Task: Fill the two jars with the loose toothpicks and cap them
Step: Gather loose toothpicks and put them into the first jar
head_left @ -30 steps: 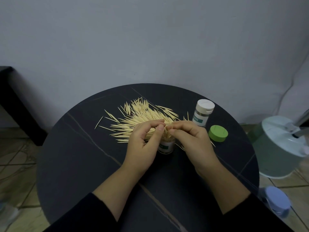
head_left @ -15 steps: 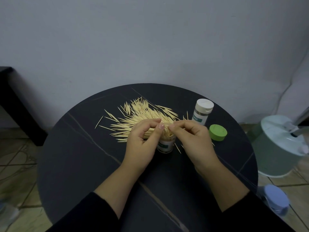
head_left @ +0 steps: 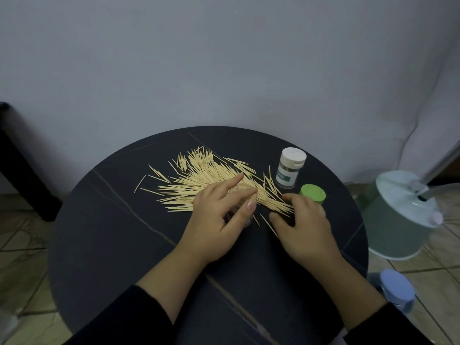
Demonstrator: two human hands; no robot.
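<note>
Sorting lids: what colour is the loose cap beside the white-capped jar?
The loose cap is green; head view.

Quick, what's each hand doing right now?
Left hand: grips the open jar.
Right hand: curled over loose toothpicks; grip cannot be told.

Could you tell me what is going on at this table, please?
A person is filling toothpick jars on a round black table. The left hand grips an open jar that has toothpicks in it. The right hand curls round the near end of the loose toothpicks beside it. A green cap lies by the right hand, not yet on. A second jar, white-capped, stands behind it.
</note>
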